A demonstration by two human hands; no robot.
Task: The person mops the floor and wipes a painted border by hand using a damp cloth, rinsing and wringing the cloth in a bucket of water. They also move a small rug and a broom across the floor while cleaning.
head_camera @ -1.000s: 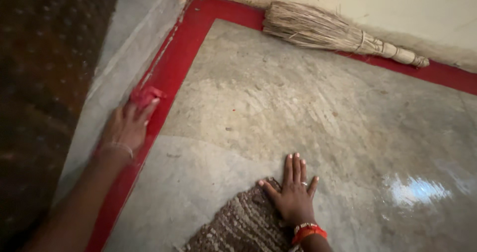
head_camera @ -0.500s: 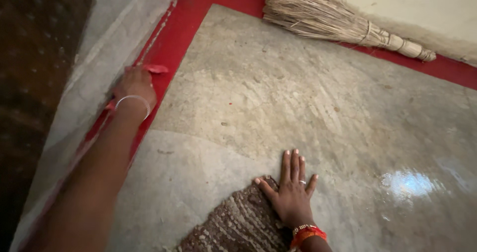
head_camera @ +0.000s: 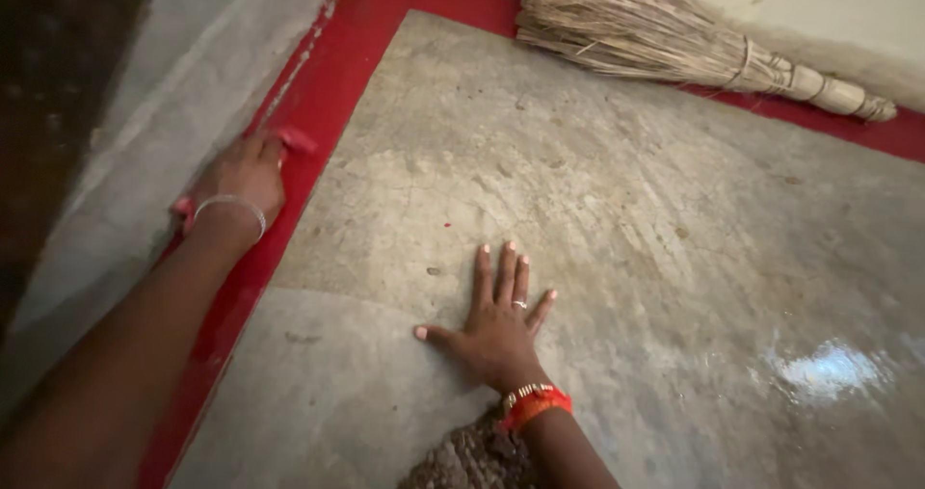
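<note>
Head view: left hand (head_camera: 236, 176) grips red cloth (head_camera: 294, 140); right hand (head_camera: 496, 320) splayed flat on floor (head_camera: 626, 219).

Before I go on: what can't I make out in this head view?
- Red cloth: mostly under the left hand; shape unclear.
- Brown fabric: cut by the bottom edge, partly behind the right wrist.
- Broom: bristle end cut by the top edge.
- Floor under the right hand: covered by the palm.
- Far left: too dark.

Open grey floor (head_camera: 597, 210) lies ahead and right of the right hand (head_camera: 496, 325), blocked only by the straw broom (head_camera: 665, 41) along the far wall.
</note>
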